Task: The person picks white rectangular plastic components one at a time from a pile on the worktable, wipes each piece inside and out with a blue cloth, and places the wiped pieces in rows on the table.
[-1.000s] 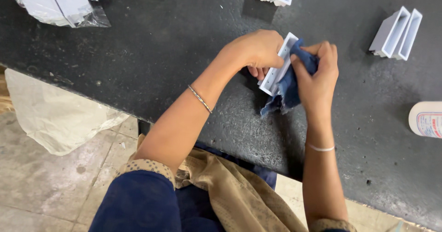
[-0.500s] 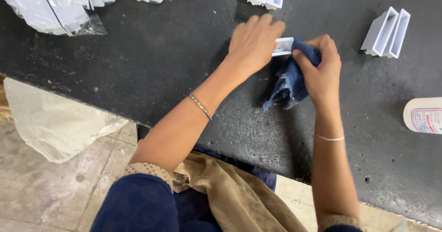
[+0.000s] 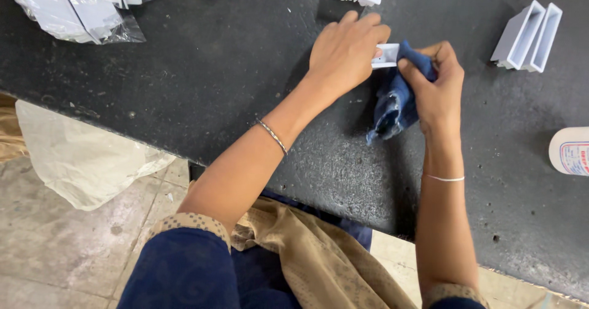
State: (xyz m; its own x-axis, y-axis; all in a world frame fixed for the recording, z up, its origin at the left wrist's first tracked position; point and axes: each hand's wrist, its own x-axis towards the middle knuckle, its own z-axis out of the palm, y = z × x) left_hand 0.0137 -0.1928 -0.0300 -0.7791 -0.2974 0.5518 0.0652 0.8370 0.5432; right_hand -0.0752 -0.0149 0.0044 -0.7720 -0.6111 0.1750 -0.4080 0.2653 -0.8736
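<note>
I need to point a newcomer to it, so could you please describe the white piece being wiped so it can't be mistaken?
On the dark speckled worktop, find the person's two hands near the far edge. The small white plastic piece lies under the left hand, with the right hand pressing a blue cloth against its end. Unlike the free-standing white pair to its right, it is held.

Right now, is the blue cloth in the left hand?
No, the right hand grips the blue cloth, while the left hand holds down the small white plastic piece.
</note>
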